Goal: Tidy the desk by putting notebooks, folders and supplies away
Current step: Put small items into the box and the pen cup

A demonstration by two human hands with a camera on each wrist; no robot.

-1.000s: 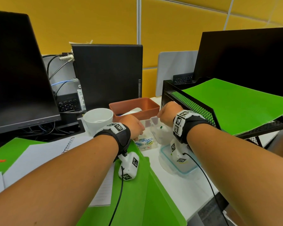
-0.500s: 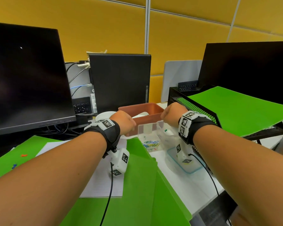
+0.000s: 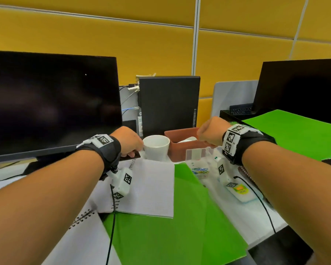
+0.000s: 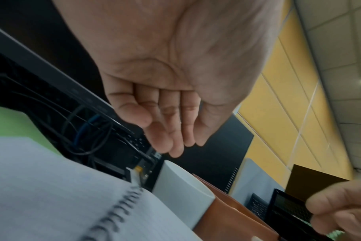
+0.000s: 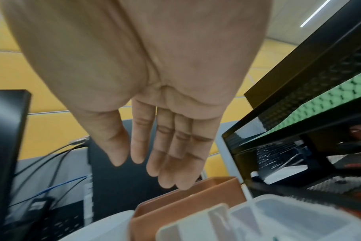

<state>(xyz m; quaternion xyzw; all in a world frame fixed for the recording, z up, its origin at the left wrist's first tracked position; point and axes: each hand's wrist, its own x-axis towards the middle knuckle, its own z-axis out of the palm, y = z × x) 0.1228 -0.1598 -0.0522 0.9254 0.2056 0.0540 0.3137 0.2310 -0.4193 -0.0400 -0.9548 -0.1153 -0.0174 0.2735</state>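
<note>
My left hand hovers beside a white cup. In the left wrist view its fingers hang relaxed and hold nothing. My right hand is raised over the brown tray; its fingers are straight and empty. Below it stands a clear box with coloured paper clips inside, and the box's lid lies on the desk to the right. An open spiral notebook lies on a green folder. A second notebook sits at the lower left.
A black mesh tray at the right carries another green folder. Two dark monitors flank a black computer case, with cables behind it. The desk's front edge is at the lower right.
Both hands have let go of the clear box and risen. The left hand went left to the cup, the right one up over the brown tray. The camera tilted upward.
</note>
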